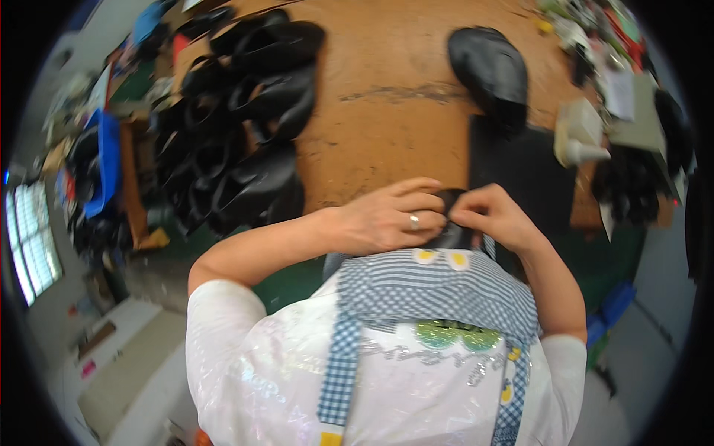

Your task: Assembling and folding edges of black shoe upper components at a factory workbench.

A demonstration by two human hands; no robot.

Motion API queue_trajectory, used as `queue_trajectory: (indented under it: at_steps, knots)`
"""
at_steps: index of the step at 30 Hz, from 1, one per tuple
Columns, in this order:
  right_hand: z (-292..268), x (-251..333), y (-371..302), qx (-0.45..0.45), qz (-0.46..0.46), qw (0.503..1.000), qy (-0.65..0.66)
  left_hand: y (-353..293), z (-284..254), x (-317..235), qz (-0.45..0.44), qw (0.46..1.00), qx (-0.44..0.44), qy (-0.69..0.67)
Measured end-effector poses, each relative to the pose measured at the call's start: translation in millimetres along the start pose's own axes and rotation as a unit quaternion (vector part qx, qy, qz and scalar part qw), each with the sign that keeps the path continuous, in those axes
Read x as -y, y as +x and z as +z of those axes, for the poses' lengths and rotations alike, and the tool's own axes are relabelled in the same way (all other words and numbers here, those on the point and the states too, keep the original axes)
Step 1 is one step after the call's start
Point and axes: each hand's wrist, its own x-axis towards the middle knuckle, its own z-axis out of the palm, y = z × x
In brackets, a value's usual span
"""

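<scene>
Close to my body, at the table's near edge, a black leather-like piece [455,236] lies between my hands, mostly covered by them. It looks like a shoe upper, though its full shape is hidden. My left hand [394,219], with a ring on one finger, grips it from the left, fingers bent over its top. From the other side, my right hand [494,214] is closed in a pinch over the piece, its fingertips close to my left fingers. What sits in that pinch is too small to make out.
Several black shoe uppers [271,97] are piled on the left of the wooden table [379,141]. A single black upper [489,70] lies far right, beside a black mat [520,167]. Right of the mat stands a whitish bottle with a spout [580,137]. A blue crate [108,163] is far left.
</scene>
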Motion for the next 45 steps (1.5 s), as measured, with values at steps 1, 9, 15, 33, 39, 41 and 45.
queue_trajectory:
  at_steps: [1,9,15,33,39,41,45]
  knots:
    - [-1,-3,-4,-0.027,0.006,1.0,0.008,-2,6,-1,-0.01,1.0,-0.013,-0.001]
    - [-19,-39,-17,-0.485,-0.177,0.853,-0.07,-84,-27,12,-0.421,0.863,-0.109,0.256]
    - [-94,-110,59,-0.6,-0.218,0.759,-0.132,-211,-60,-24,-0.766,0.553,0.162,0.284]
    - [-37,-16,64,-0.37,-0.191,0.831,-0.369,-119,14,51,-0.437,0.872,-0.119,0.188]
    - [36,24,61,-0.173,-0.316,0.827,-0.431,-52,65,54,-0.237,0.95,-0.095,0.179]
    - [40,17,69,-0.147,-0.296,0.786,-0.523,-41,69,51,-0.235,0.948,-0.118,0.177]
    - [30,17,61,-0.139,-0.191,0.696,-0.678,-29,52,33,-0.235,0.95,-0.096,0.181]
